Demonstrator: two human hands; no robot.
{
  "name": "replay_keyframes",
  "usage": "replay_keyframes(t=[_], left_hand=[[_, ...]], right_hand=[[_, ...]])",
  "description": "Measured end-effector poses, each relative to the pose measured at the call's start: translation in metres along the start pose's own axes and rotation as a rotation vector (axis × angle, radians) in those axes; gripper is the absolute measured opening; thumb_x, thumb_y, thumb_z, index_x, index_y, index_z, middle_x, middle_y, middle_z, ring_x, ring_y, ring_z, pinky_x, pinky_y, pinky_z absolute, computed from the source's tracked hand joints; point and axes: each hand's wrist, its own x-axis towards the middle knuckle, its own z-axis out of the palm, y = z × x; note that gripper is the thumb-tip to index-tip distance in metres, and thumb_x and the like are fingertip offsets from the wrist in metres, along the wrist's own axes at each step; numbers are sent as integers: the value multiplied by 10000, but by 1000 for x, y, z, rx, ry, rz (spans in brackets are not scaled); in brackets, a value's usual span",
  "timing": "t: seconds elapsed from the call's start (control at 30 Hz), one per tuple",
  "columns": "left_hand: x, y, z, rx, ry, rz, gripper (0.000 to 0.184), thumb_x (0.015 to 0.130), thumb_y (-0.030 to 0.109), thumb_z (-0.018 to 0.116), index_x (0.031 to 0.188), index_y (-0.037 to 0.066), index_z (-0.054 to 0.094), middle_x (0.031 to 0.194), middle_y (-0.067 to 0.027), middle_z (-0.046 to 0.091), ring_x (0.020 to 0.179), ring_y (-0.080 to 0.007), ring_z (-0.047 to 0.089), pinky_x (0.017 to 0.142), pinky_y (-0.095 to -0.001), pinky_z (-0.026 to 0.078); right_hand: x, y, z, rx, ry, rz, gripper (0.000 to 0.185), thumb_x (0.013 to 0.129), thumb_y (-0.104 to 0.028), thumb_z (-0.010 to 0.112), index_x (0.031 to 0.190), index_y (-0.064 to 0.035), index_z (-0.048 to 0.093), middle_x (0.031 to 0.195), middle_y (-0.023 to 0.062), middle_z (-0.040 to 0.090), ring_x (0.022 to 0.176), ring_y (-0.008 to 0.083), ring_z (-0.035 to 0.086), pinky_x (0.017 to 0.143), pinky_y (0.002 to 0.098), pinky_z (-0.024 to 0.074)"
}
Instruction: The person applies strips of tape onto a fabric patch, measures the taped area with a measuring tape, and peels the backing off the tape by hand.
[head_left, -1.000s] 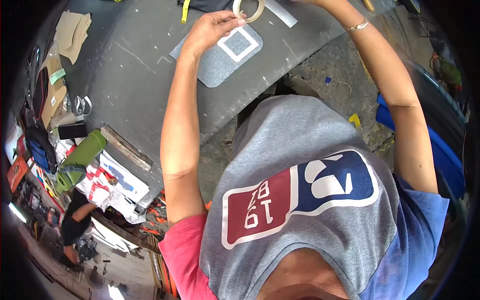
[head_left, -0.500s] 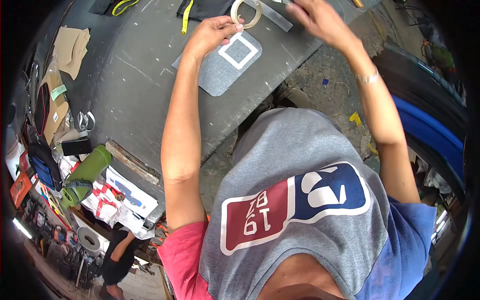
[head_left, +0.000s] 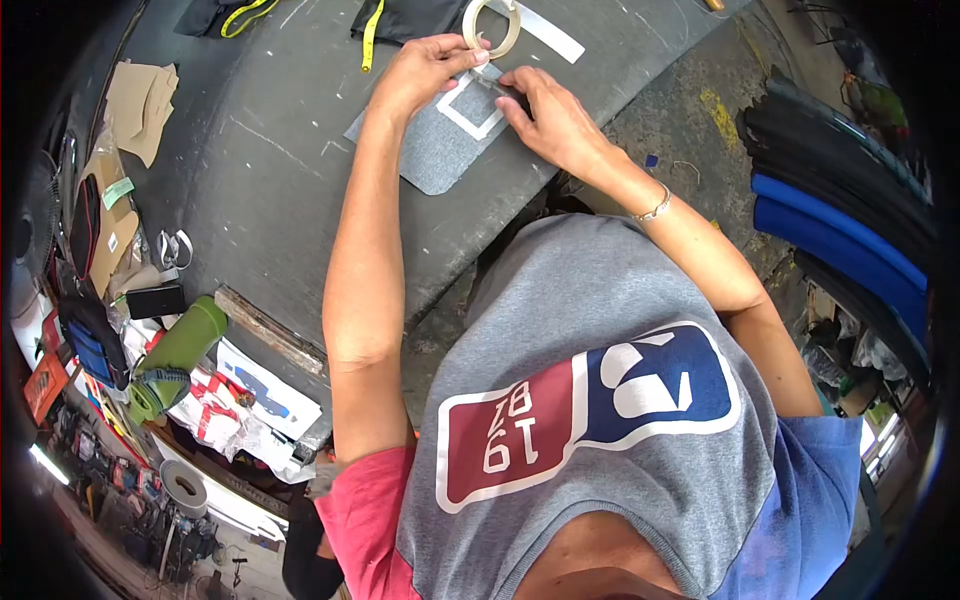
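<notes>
My left hand point(head_left: 422, 75) is closed, its thumb and fingertips pinching the lower edge of a roll of pale tape point(head_left: 512, 38). Below it lies a grey fabric piece point(head_left: 432, 160) with rounded corners, flat on the dark table. White strips form a square outline point(head_left: 462, 122) on the fabric. My right hand point(head_left: 552, 118) has its fingertips over the upper right side of that square, close to my left fingers. A small greyish thing shows at those fingertips, too unclear to name. A white strip point(head_left: 550, 37) lies beyond the roll.
A yellow measuring tape point(head_left: 370, 40) and black cloth point(head_left: 405, 18) lie at the far side of the dark table point(head_left: 270, 190). Brown paper pieces point(head_left: 142, 110), a phone point(head_left: 155, 301) and a green roll point(head_left: 180, 345) are on the left. Blue and black rolls point(head_left: 840, 235) stand on the right.
My right hand has swept down and left from the far right to the fabric's square. My left hand stays at the tape roll. A person in the lower left background has shifted.
</notes>
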Motion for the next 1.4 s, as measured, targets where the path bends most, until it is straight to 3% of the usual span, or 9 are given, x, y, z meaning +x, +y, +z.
replay_keyframes(t=[0.5,0.7,0.9,1.1,1.13,1.17,1.2,1.23,1.4], left_hand=[[-17,-7,8,-35,94,100,252,947,248,783,1135,80,795,916,47,687,828,-49,567,726,-222,453],[-63,9,-2,402,690,555,273,890,207,819,1105,48,766,1078,-71,702,964,-252,657,859,-348,520],[-132,-45,-68,1022,995,174,164,921,197,748,1079,174,788,1171,-1,685,1212,-301,558,1044,-499,406],[-149,-81,-77,1167,996,6,280,966,173,692,1238,208,750,1268,-36,670,1270,-324,541,1002,-519,461],[-147,-72,-71,1227,1062,15,344,971,127,660,1303,189,723,1300,-72,654,1199,-318,602,950,-479,512],[-145,-59,-60,1024,1069,83,346,969,124,659,1307,173,718,1286,-83,663,1159,-310,625,931,-454,525],[-143,-46,-47,814,1065,146,349,968,120,658,1310,158,714,1272,-94,672,1119,-301,648,912,-430,537],[-141,-35,-33,602,1058,202,352,966,117,657,1313,142,710,1258,-105,681,1079,-292,672,892,-405,549],[-103,-27,17,419,974,75,343,972,184,702,1301,86,709,1186,-152,730,1019,-276,737,888,-366,567]], right_hand=[[6,-11,1,-94,-2,71,304,1016,-244,628,1204,-8,586,1145,243,651,1044,459,659,906,511,538],[1,-6,-18,45,39,-41,302,984,-217,680,1237,-63,620,1147,192,653,1024,405,652,898,475,536],[51,44,-76,-455,132,-74,289,921,-158,710,1201,-99,673,1122,146,659,1087,377,620,940,472,511],[142,-12,-30,-218,54,-707,180,930,-88,653,1084,-108,745,1022,68,691,1048,324,622,914,435,514],[164,-15,-13,-181,-10,-790,183,965,-69,647,1123,-86,737,1123,72,718,1126,321,616,961,417,509],[178,-34,-6,-185,-23,-922,168,988,-122,661,1130,-76,740,1136,74,734,1084,277,655,932,381,531],[202,-23,14,-80,-100,-965,301,995,-235,599,1218,-54,689,1108,153,691,1084,383,615,948,469,467],[205,-38,12,-212,-245,-816,279,981,-255,617,1183,-90,716,1116,123,723,1140,362,621,953,459,473],[237,-41,16,-645,-387,-1066,187,929,-255,656,1052,-144,744,1013,87,735,1076,315,669,935,477,508]])
